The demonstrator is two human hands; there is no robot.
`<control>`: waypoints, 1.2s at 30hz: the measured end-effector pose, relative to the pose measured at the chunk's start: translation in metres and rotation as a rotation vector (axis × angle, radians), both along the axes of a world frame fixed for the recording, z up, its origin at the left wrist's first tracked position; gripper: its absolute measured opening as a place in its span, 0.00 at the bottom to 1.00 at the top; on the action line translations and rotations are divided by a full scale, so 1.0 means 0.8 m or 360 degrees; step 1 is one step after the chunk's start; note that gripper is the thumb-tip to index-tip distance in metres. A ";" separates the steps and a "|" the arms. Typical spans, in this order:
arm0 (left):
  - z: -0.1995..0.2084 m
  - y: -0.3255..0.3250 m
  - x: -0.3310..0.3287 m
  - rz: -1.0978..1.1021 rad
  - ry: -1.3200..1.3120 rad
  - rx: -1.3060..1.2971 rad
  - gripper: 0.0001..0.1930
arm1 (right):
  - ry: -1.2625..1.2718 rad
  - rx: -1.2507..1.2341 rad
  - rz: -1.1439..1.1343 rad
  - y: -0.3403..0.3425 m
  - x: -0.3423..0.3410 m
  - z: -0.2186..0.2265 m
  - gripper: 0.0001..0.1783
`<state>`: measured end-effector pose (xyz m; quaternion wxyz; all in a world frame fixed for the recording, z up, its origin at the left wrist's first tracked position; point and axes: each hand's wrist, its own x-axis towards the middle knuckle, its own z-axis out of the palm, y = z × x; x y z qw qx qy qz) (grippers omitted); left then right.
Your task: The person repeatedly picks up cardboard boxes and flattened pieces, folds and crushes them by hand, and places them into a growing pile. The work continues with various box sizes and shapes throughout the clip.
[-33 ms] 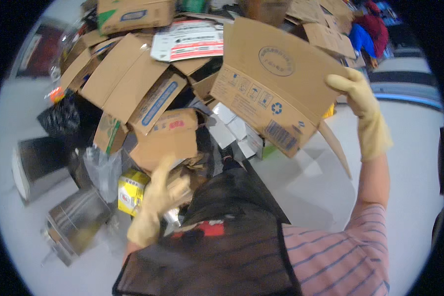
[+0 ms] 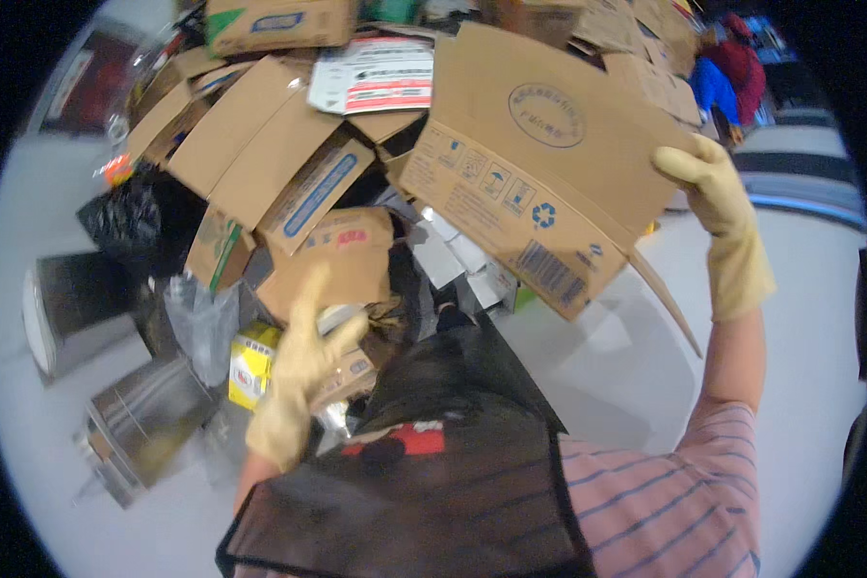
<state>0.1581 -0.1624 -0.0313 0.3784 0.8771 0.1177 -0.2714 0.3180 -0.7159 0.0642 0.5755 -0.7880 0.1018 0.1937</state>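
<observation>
My right hand (image 2: 711,207), in a pale yellow rubber glove, grips the right edge of a flattened brown cardboard box (image 2: 607,164). The box is held up and tilted, its printed panel and barcode facing me, with a loose flap hanging at its lower right. My left hand (image 2: 303,371), gloved the same way, is held low with its fingers apart and nothing in them. Below its fingers lies a small cardboard carton (image 2: 347,379), partly hidden. Close to the left glove stands a yellow and white box (image 2: 250,366), and beyond it lies a creased brown cardboard piece (image 2: 332,265).
A heap of opened cardboard boxes (image 2: 250,130) spreads ahead, with a white and red printed sheet (image 2: 380,77) on it. Black bags (image 2: 120,222), a clear plastic bag (image 2: 207,323) and a metal container (image 2: 149,419) are at left. Another person (image 2: 732,72) bends at far right.
My left hand's fingers are spread wider, and the small carton beneath shows more. The box in my right hand has shifted slightly, and the whole view has moved a little.
</observation>
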 end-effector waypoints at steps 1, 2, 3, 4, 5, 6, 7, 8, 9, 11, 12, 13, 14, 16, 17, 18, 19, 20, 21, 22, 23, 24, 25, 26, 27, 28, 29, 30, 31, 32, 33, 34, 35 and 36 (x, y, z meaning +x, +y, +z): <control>-0.004 0.006 0.031 0.0256 -0.0210 -0.0317 0.52 | -0.0050 -0.0028 -0.0060 0.018 0.003 0.021 0.26; -0.006 0.015 0.057 0.0331 -0.0473 -0.0559 0.53 | -0.0064 0.0163 0.0052 0.036 0.005 0.043 0.27; -0.003 0.027 0.082 0.0569 -0.0469 -0.0817 0.52 | -0.0067 0.0318 0.0068 0.055 0.004 0.054 0.26; 0.004 0.051 0.092 0.0677 -0.0380 -0.0906 0.49 | -0.0079 0.0464 0.0088 0.080 0.001 0.060 0.26; 0.019 0.072 0.078 0.0514 -0.0552 -0.1106 0.51 | -0.0070 0.0535 0.0082 0.104 -0.002 0.057 0.26; 0.025 0.089 0.089 0.0560 -0.0331 -0.1094 0.48 | -0.0055 0.0608 0.0079 0.134 -0.003 0.044 0.25; 0.033 0.108 0.099 0.0541 -0.0194 -0.1179 0.46 | -0.0034 0.0728 0.0088 0.163 -0.006 0.028 0.25; 0.043 0.125 0.093 0.0628 -0.0239 -0.1102 0.44 | 0.0030 0.0609 -0.0023 0.190 -0.010 0.008 0.19; 0.052 0.140 0.086 0.0707 -0.0276 -0.1024 0.42 | 0.0116 0.0626 0.0013 0.214 -0.022 -0.011 0.18; 0.065 0.164 0.066 0.0912 -0.0369 -0.0837 0.38 | 0.0334 0.0831 -0.0112 0.266 -0.055 -0.060 0.18; 0.068 0.172 0.057 0.1025 -0.0420 -0.0729 0.37 | 0.0459 0.0749 -0.0110 0.284 -0.073 -0.076 0.20; 0.072 0.180 0.049 0.1092 -0.0508 -0.0634 0.36 | 0.0640 0.0646 -0.0209 0.303 -0.091 -0.091 0.20; 0.076 0.186 0.046 0.1129 -0.0437 -0.0491 0.34 | 0.0765 0.0591 -0.0268 0.318 -0.104 -0.102 0.21; 0.088 0.197 0.044 0.1191 -0.0403 -0.0465 0.32 | 0.0820 0.0643 -0.0290 0.350 -0.113 -0.117 0.23; 0.096 0.201 0.044 0.1180 -0.0381 -0.0451 0.32 | 0.0886 0.0636 -0.0353 0.363 -0.115 -0.120 0.25; 0.107 0.203 0.045 0.1153 -0.0334 -0.0442 0.32 | 0.0821 0.0645 -0.0343 0.369 -0.112 -0.116 0.26; 0.119 0.205 0.043 0.1195 -0.0346 -0.0375 0.33 | 0.0781 0.0650 -0.0345 0.375 -0.109 -0.110 0.27; 0.133 0.206 0.039 0.1220 -0.0334 -0.0306 0.33 | 0.0684 0.0729 -0.0285 0.377 -0.105 -0.103 0.28; 0.144 0.204 0.032 0.1247 -0.0355 -0.0246 0.34 | 0.0750 0.0730 -0.0295 0.377 -0.102 -0.094 0.28; 0.154 0.207 0.018 0.1284 -0.0376 -0.0318 0.33 | 0.0762 0.0801 -0.0244 0.379 -0.101 -0.089 0.27; 0.162 0.204 0.004 0.1310 -0.0335 -0.0256 0.33 | 0.0760 0.0830 -0.0292 0.378 -0.097 -0.081 0.27; 0.161 0.208 -0.023 0.1345 -0.0307 -0.0195 0.34 | 0.0941 0.0728 -0.0320 0.385 -0.097 -0.084 0.28; 0.163 0.214 -0.043 0.1373 -0.0329 -0.0119 0.34 | 0.0809 0.0747 -0.0201 0.391 -0.090 -0.084 0.29; 0.149 0.224 -0.057 0.1389 -0.0279 -0.0105 0.34 | 0.0784 0.0737 -0.0171 0.406 -0.088 -0.093 0.29; 0.133 0.230 -0.071 0.1411 -0.0280 -0.0082 0.35 | 0.0774 0.0796 -0.0110 0.420 -0.081 -0.101 0.30; 0.113 0.239 -0.084 0.1442 -0.0245 -0.0059 0.35 | 0.0708 0.0882 -0.0072 0.444 -0.065 -0.118 0.30; 0.092 0.251 -0.093 0.1446 -0.0253 0.0083 0.36 | 0.0612 0.0891 0.0088 0.472 -0.050 -0.135 0.31; 0.069 0.258 -0.102 0.1452 -0.0192 0.0208 0.37 | 0.0474 0.0856 0.0170 0.499 -0.038 -0.152 0.31; 0.045 0.262 -0.114 0.1453 -0.0157 0.0334 0.37 | 0.0493 0.0581 0.0246 0.524 -0.026 -0.167 0.32; 0.021 0.266 -0.118 0.1551 -0.0165 0.0358 0.36 | 0.0519 0.0410 0.0397 0.546 -0.021 -0.178 0.33; -0.002 0.270 -0.119 0.1655 -0.0239 0.0397 0.34 | 0.0434 0.0279 0.0505 0.560 -0.024 -0.182 0.34; -0.020 0.276 -0.123 0.1745 -0.0251 0.0437 0.32 | 0.0450 0.0131 0.0488 0.573 -0.027 -0.181 0.35; -0.034 0.286 -0.126 0.1761 -0.0252 0.0387 0.32 | 0.0391 0.0046 0.0470 0.579 -0.039 -0.175 0.35; -0.046 0.295 -0.127 0.1769 -0.0201 0.0332 0.32 | 0.0311 0.0007 0.0554 0.583 -0.055 -0.167 0.36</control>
